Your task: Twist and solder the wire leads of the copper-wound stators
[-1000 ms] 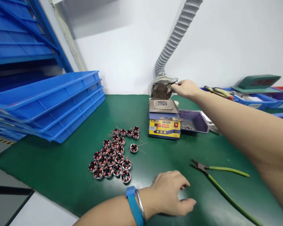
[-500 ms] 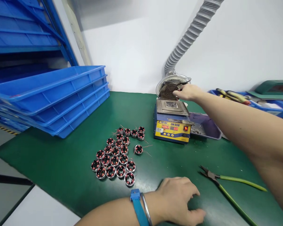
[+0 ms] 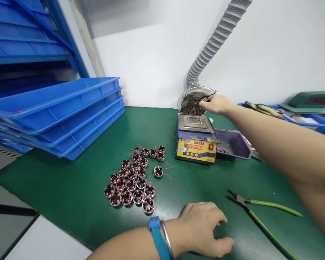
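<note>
While the green mat holds a pile of wound stators seemingly waiting, right hand pinches a small part, too small to identify, over the solder pot, left hand resting, fingers loosely spread.

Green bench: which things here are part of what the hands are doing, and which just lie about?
In use:
right hand at the fan grille
solder pot
left hand on the green mat

Lying about:
wound coils
cutters
blue trays
</note>
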Action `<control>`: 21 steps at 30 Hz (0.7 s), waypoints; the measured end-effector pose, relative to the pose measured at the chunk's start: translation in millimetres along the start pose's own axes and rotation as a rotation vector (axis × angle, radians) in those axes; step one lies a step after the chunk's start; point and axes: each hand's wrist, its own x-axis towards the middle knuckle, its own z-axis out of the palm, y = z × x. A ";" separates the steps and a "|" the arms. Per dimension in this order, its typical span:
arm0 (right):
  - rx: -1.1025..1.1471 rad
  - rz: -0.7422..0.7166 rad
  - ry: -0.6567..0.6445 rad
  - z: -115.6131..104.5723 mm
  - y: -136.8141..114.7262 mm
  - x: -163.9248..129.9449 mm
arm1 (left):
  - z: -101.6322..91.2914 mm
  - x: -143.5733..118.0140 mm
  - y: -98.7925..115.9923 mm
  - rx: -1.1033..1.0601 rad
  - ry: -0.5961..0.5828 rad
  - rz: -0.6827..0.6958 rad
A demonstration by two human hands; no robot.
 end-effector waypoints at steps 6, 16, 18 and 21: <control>0.039 0.019 0.021 -11.0 2.1 -5.8 | -0.2 0.2 0.0 0.003 0.009 0.003; 0.092 -0.016 0.002 11.6 4.2 -6.2 | -3.7 1.6 -0.4 -0.017 -0.003 0.001; 0.128 -0.012 0.006 8.9 2.5 -8.4 | -2.8 1.5 -1.4 -0.016 0.008 0.009; 0.215 0.014 0.043 -3.3 3.7 -15.3 | -1.1 1.0 -2.6 -0.002 0.022 0.023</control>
